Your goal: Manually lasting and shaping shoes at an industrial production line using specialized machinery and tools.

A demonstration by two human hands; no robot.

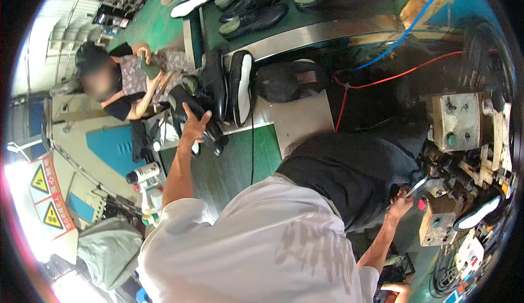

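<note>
My left hand (194, 127) reaches out over a cluster of black shoes (214, 87) at the edge of a green work surface. Its thumb and forefinger are spread, and the fingertips are at or just above a dark shoe; whether they touch it I cannot tell. Beside these stands a black shoe with a white sole (240, 87). Low on the right, my right hand (401, 203) is closed round a thin, pale, blade-like tool (418, 186), next to the machine. Its exact kind is too small to make out.
Across from me a co-worker (123, 79) holds a dark green piece. More black shoes (254, 19) lie on the far green belt. Metal machine boxes (459, 122) with buttons stand at right. A red hose (401, 80) and a blue hose (406, 30) cross the upper right.
</note>
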